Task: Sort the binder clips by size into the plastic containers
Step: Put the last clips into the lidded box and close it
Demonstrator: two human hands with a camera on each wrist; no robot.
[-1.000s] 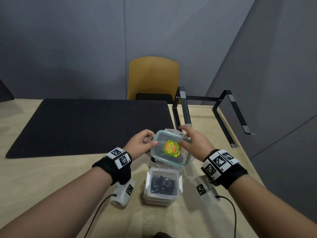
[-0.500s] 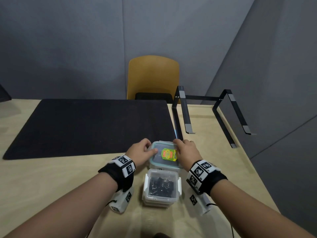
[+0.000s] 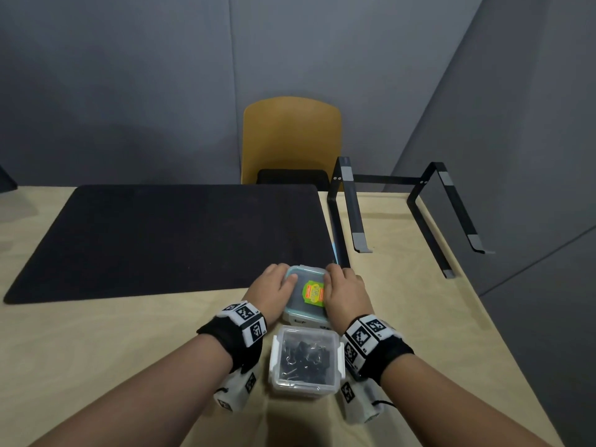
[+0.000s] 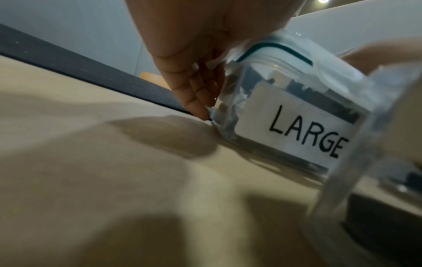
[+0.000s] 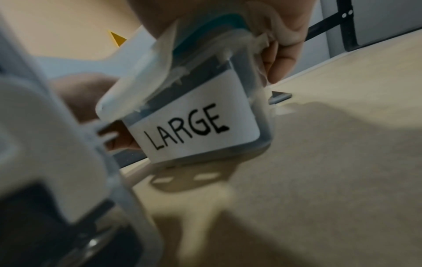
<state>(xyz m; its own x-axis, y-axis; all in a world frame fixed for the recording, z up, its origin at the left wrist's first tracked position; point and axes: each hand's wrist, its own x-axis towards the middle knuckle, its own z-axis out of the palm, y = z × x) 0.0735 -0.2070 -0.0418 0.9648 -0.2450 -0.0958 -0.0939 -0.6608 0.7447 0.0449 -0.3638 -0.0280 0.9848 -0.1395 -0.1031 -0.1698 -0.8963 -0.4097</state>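
A clear container labelled LARGE (image 3: pixel 301 319) (image 4: pixel 297 130) (image 5: pixel 194 126) stands on the wooden table (image 3: pixel 96 350). Its teal-edged lid (image 3: pixel 306 280) with a yellow-green sticker lies flat on top. My left hand (image 3: pixel 274 290) (image 4: pixel 194 86) grips its left side, thumb on the lid and fingers down along the side flap. On the other side my right hand (image 3: pixel 345 293) (image 5: pixel 278 61) holds it the same way, its fingers curled over the right flap. A second lidded container (image 3: pixel 306 359) with black binder clips inside stands just in front, between my wrists.
A black mat (image 3: pixel 161 237) covers the table beyond the containers. A black metal stand (image 3: pixel 351 214) sits at the back right, near the table's right edge. A yellow chair (image 3: pixel 290 140) stands behind the table, and grey walls close in behind and to the right.
The lid was tilted above the LARGE container a second ago; it now lies flat on it. Both hands have come down and in, from the lid's edges to the container's sides.
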